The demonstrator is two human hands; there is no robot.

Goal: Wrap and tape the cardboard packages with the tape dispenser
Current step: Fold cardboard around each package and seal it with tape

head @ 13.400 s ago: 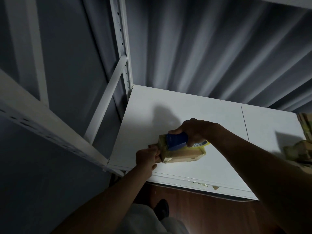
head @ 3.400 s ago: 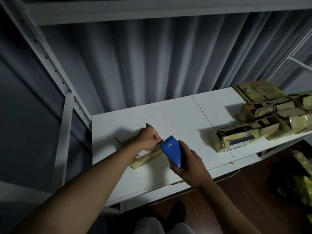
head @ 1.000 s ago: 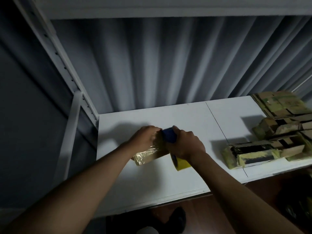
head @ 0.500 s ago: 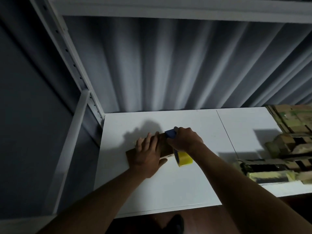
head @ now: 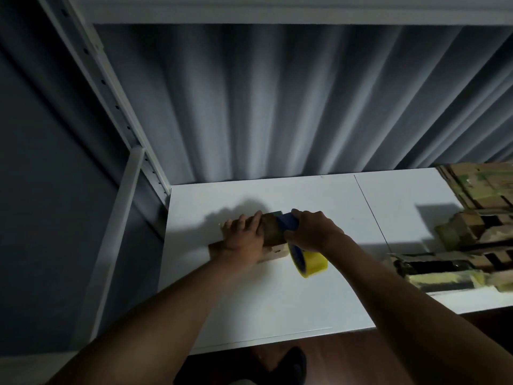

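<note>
**Taping a cardboard package on the white counter**

A small cardboard package lies on the white counter, toward its left end. The left hand lies flat on top of the package, fingers straight and close together, pressing it down. The right hand grips the blue tape dispenser at the package's right end, fingers curled round it; the yellow tape roll hangs below the hand, just right of the package. A pile of taped packages sits at the far right of the counter, well apart. A grey curtain hangs behind.
</note>
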